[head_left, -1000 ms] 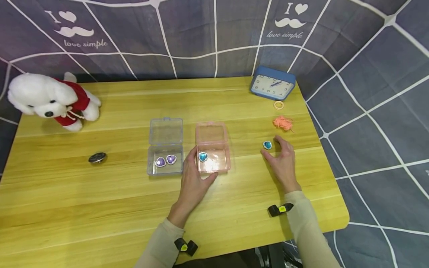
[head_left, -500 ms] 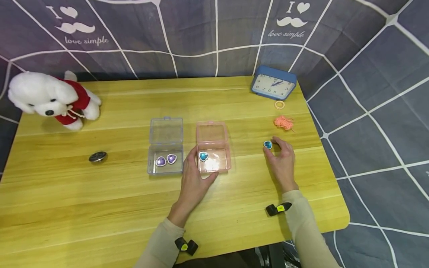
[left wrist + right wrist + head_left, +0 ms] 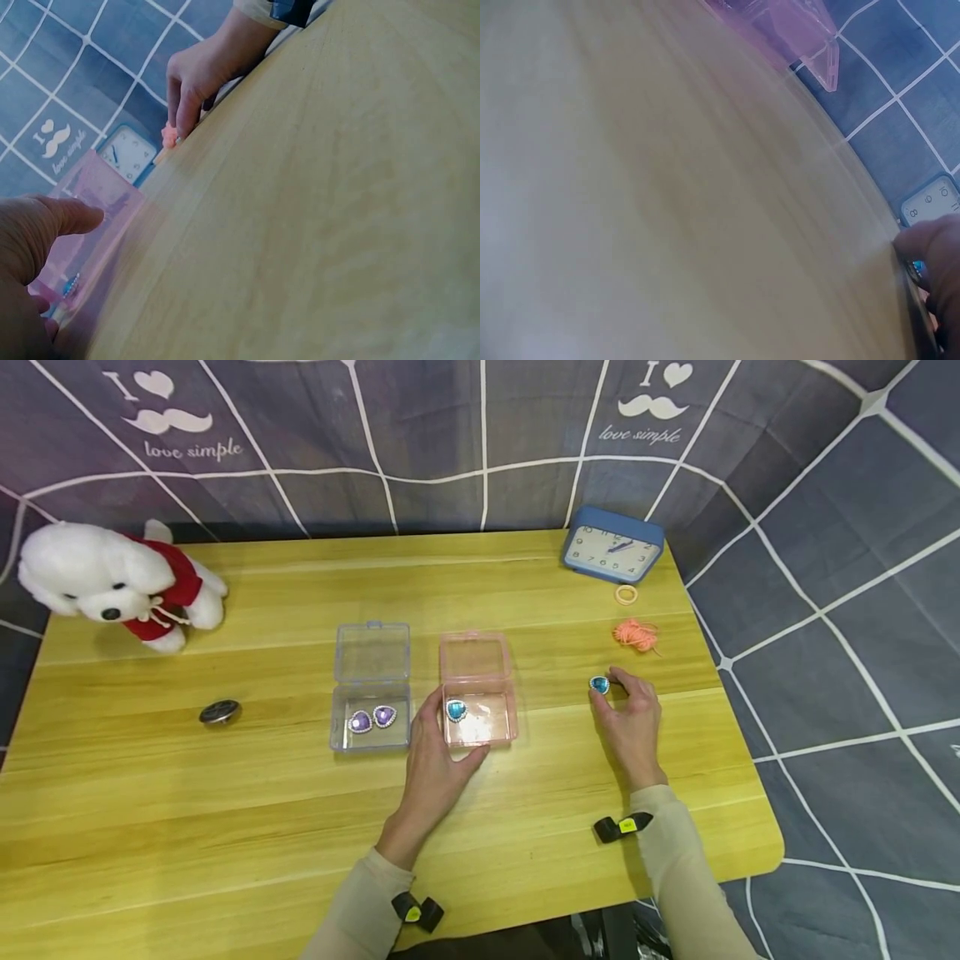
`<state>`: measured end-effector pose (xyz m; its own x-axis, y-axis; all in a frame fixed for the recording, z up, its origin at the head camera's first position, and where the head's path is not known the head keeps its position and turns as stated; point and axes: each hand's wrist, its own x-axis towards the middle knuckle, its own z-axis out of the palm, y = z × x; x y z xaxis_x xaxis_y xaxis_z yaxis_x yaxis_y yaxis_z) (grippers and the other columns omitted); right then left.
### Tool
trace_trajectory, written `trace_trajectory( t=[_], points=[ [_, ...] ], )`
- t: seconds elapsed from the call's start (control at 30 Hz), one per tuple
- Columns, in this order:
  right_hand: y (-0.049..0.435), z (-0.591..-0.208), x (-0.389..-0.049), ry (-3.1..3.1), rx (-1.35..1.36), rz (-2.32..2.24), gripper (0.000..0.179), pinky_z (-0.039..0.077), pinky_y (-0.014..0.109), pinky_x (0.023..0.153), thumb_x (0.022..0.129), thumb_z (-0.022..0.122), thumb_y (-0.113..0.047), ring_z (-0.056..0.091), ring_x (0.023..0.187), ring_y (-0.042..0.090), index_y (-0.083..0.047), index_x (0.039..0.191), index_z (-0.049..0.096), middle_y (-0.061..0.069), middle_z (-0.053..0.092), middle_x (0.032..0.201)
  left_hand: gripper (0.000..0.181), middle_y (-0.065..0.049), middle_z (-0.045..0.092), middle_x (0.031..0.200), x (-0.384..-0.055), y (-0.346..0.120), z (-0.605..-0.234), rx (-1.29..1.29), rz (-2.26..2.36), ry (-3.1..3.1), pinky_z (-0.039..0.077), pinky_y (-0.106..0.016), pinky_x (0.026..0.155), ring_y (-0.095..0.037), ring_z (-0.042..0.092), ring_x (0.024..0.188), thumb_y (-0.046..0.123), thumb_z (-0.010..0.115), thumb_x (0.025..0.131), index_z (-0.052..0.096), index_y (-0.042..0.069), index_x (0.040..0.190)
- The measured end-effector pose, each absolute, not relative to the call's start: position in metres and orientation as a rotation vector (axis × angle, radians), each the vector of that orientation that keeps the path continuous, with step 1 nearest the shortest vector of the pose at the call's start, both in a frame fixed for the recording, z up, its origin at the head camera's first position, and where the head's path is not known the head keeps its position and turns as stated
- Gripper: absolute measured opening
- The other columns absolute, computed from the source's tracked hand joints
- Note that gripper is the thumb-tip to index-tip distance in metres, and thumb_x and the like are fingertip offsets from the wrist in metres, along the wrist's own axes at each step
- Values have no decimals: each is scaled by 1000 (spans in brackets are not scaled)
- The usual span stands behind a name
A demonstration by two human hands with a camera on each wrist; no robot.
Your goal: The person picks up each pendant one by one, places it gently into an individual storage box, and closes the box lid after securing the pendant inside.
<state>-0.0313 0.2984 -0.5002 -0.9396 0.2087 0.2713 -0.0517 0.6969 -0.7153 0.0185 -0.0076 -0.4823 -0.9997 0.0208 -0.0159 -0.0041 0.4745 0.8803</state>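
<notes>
In the head view my left hand (image 3: 433, 768) holds the open pink plastic box (image 3: 512, 714) at its front left corner, fingers along the left side and thumb at the front. Inside that box lies a blue heart-shaped gem (image 3: 456, 710) with a sparkling rim. To the right, my right hand (image 3: 632, 722) pinches a second blue heart-shaped gem (image 3: 599, 684) between thumb and fingers, at the tabletop. The right wrist view shows this gem (image 3: 918, 266) partly hidden behind the thumb. Left of the pink box stands an open clear bluish box (image 3: 371, 747) with two purple heart-shaped gems (image 3: 361, 722).
A bundle of coral yarn (image 3: 635, 634), a pale ring (image 3: 626, 595) and a blue clock (image 3: 613, 545) line the right side of the wooden table (image 3: 225, 827). On the left are a dark oval object (image 3: 219, 712) and a white plush dog (image 3: 112, 577).
My right thumb and fingers have closed in on the blue gem beside the yarn. My left hand keeps its hold on the pink box.
</notes>
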Motion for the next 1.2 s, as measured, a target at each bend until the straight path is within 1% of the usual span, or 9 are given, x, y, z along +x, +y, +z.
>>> trace_trajectory(
  t=[0.17, 0.3, 0.5, 0.6, 0.73, 0.93, 1.1, 1.2],
  points=[
    [298, -500, -32, -2581, -153, 1105, 43, 44, 53, 103, 85, 87, -7, 61, 113, 40, 5, 124, 72, 20, 74, 117, 110, -17, 42, 160, 19, -7, -482, 1, 1599, 2673, 36, -56, 122, -35, 40, 147, 16, 93, 80, 23, 10, 164],
    [298, -500, -32, -2587, -176, 1101, 43, 44, 53, 103, 85, 87, -8, 61, 114, 39, 4, 124, 72, 19, 74, 117, 109, -17, 43, 160, 19, -7, -482, 10, 1606, 2676, 36, -56, 122, -35, 40, 147, 17, 93, 80, 23, 10, 164],
    [298, -500, -31, -2551, -192, 1108, 44, 46, 53, 103, 85, 88, -8, 61, 115, 39, 5, 123, 72, 21, 74, 116, 110, -17, 42, 160, 20, -6, -484, 25, 1607, 2669, 36, -55, 122, -35, 40, 147, 16, 93, 80, 22, 9, 164],
    [297, -497, -32, -2519, -160, 1106, 43, 47, 53, 102, 85, 88, -7, 62, 113, 41, 7, 122, 72, 23, 74, 115, 110, -17, 42, 160, 20, -6, -484, 19, 1607, 2661, 36, -55, 122, -35, 40, 147, 16, 93, 80, 22, 10, 164],
    [295, -488, -36, -2490, -104, 1089, 42, 49, 54, 101, 84, 88, -6, 63, 112, 45, 10, 120, 72, 25, 75, 114, 110, -18, 42, 160, 20, -5, -484, 9, 1609, 2659, 36, -56, 122, -35, 40, 147, 16, 93, 80, 22, 10, 164],
    [294, -468, -42, -2489, -52, 1059, 43, 49, 55, 101, 83, 88, -3, 63, 111, 45, 11, 120, 71, 24, 74, 114, 109, -17, 43, 159, 19, -5, -483, -4, 1608, 2664, 37, -56, 121, -35, 41, 145, 16, 93, 80, 23, 10, 164],
    [295, -453, -46, -2466, -7, 998, 40, 50, 55, 98, 80, 89, -1, 64, 108, 46, 9, 116, 73, 24, 75, 109, 109, -18, 43, 159, 19, -6, -482, -1, 1597, 2666, 37, -56, 121, -36, 41, 146, 17, 93, 80, 23, 10, 164],
    [294, -443, -50, -2454, -1, 980, 39, 50, 54, 96, 81, 89, -2, 64, 107, 46, 8, 115, 74, 24, 75, 108, 109, -18, 42, 160, 19, -8, -482, 2, 1596, 2661, 37, -56, 121, -36, 40, 146, 18, 93, 81, 23, 9, 164]
  ],
)
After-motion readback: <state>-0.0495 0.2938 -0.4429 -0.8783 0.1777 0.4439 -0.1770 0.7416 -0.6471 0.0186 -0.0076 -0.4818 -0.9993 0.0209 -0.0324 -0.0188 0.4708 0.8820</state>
